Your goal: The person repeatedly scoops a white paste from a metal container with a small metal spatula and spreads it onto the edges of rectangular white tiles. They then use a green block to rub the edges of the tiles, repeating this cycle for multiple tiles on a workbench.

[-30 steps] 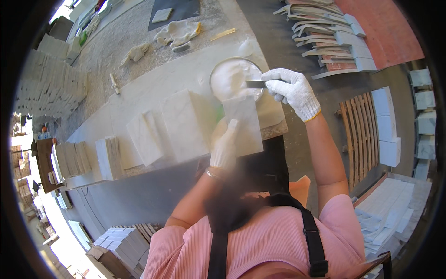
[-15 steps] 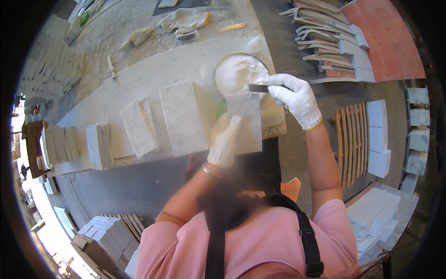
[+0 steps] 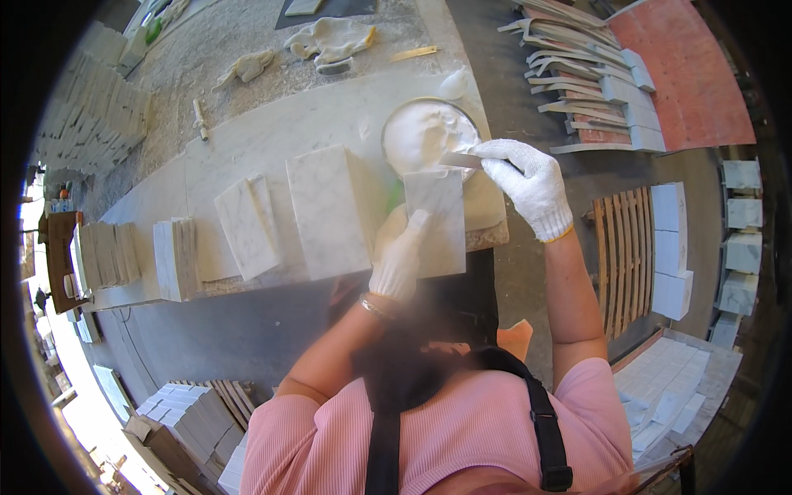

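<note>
My left hand (image 3: pixel 398 257), in a white knit glove, grips a thin marble tile (image 3: pixel 437 221) by its left side, thumb on its face. My right hand (image 3: pixel 530 188), gloved too, is closed on a flat putty knife (image 3: pixel 462 161). The blade points left, just above the tile's upper edge and over the near rim of a round bowl (image 3: pixel 384 142). White paste (image 3: pixel 422 132) fills the bowl, heaped unevenly. My fingers hide the knife's handle end.
On the marble-topped bench stand a tile stack (image 3: pixel 330 210), leaning tiles (image 3: pixel 246 227) and more stacks at the left. Farther back lie cloth gloves (image 3: pixel 330 40) and a yellow strip (image 3: pixel 414 54). A wooden pallet (image 3: pixel 620 256) with white blocks is on the floor at right.
My right hand has moved slightly down and right, and the knife has turned, now showing a lighter face. My left hand keeps its hold on the tile, nearly still.
</note>
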